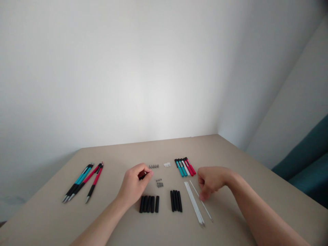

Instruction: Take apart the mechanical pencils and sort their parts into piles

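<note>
My left hand (133,184) hovers over the table's middle, fingers pinched on a small dark and red pen part. Just beyond it lie several metal tips (153,166) and tiny springs (159,183). My right hand (211,180) is curled with its fingertips down on the table beside the white refills (194,203); what it holds, if anything, is hidden. Below the left hand lies a row of black grip sleeves (149,204), with a second row of black tubes (176,201) to the right.
Assembled pens (82,181) in teal and red lie at the left of the beige table (115,157). Upper pen barrels (185,167) and white small parts (167,164) sit at the back. A teal seat (307,171) stands to the right.
</note>
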`<action>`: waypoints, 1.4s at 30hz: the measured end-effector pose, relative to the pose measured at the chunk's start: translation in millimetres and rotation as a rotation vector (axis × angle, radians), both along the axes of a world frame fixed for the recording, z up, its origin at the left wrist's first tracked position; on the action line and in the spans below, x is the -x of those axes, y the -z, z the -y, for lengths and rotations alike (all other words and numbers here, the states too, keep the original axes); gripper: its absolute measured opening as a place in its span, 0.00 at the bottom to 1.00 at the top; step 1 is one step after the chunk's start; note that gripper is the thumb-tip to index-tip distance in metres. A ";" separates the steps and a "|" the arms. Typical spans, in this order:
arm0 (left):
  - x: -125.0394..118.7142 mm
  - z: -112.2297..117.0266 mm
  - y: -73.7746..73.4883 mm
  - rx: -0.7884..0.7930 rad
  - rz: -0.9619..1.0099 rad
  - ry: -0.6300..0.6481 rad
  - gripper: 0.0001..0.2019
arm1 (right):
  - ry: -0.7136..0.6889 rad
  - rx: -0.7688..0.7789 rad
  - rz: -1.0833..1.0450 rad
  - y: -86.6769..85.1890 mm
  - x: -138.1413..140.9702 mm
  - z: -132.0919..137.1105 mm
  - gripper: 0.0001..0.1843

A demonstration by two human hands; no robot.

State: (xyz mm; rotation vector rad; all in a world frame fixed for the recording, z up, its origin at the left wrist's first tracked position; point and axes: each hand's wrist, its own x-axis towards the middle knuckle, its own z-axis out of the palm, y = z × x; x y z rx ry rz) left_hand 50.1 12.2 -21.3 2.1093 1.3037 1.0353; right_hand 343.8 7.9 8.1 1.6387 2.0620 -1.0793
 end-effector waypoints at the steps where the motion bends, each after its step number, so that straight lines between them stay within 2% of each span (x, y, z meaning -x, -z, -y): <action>1: -0.1 0.0 -0.1 -0.001 0.000 -0.001 0.10 | -0.003 0.013 0.000 -0.2 0.7 0.4 0.15; 8: 0.4 0.1 0.9 -0.010 -0.003 -0.004 0.10 | -0.010 -0.013 0.060 -3.7 10.1 4.0 0.19; 17: 1.4 0.9 -0.2 -0.001 0.008 -0.004 0.11 | 0.012 0.034 0.035 -4.3 3.0 4.0 0.15; 22: 0.0 0.2 -0.9 -0.022 0.000 -0.007 0.11 | 0.011 0.000 0.063 -0.3 1.4 3.1 0.14; 33: 1.4 -0.6 -0.2 -0.009 0.000 0.002 0.10 | -0.036 -0.029 0.113 -3.1 11.1 6.1 0.17; 42: 1.1 -1.3 1.0 -0.018 -0.015 -0.001 0.11 | -0.019 -0.063 0.092 -2.4 11.7 7.0 0.19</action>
